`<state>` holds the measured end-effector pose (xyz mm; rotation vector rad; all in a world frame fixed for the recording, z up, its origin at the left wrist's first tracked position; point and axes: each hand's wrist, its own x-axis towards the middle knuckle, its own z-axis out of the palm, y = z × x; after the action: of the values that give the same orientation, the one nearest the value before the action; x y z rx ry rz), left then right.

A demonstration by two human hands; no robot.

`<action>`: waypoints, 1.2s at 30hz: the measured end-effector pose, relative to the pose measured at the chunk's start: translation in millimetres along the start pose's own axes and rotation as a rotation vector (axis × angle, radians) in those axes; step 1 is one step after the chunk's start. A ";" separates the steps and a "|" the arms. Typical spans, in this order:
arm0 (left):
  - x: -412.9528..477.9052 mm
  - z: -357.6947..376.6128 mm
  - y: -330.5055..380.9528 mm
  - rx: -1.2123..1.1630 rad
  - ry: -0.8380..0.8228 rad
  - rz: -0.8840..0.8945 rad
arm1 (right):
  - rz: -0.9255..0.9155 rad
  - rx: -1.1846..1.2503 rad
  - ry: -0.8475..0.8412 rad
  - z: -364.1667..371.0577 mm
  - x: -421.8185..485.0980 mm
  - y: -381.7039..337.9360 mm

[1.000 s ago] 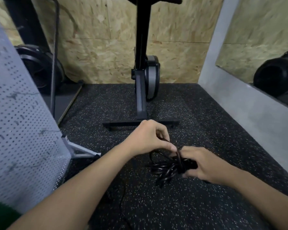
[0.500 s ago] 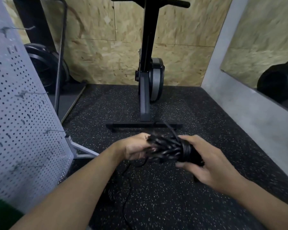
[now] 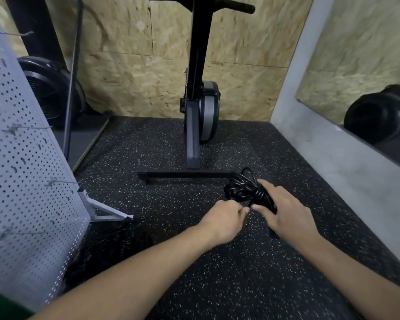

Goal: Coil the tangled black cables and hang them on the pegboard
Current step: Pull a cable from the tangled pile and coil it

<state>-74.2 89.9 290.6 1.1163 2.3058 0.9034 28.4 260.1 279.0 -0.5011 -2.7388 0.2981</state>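
My right hand [image 3: 284, 211] covers the near end of the coiled cable [image 3: 240, 188]; on my left hand [image 3: 224, 218] the fingertips tuck out of sight against it. At 8 o'clock a dark heap [image 3: 106, 245] is too murky to read. The pegboard [image 3: 21, 181] runs off the edge at 9 o'clock.

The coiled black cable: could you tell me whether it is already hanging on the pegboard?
No, the left hand and right hand hold the cable over the floor, away from the pegboard at the left.
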 end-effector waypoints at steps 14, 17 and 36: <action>-13.4 -56.6 -6.4 0.610 0.211 0.414 | -0.078 -0.012 -0.407 5.2 7.3 28.7; -6.1 -70.9 -15.0 0.500 0.268 0.534 | -0.259 0.188 -0.576 2.8 -2.0 8.8; 2.6 -63.9 -82.0 -0.612 -0.171 -0.029 | -0.266 0.613 -0.001 -34.9 -20.3 -48.1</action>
<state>-158.2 30.2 277.0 0.8452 1.7193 1.3221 44.4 213.4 317.8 0.0285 -2.4865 1.0114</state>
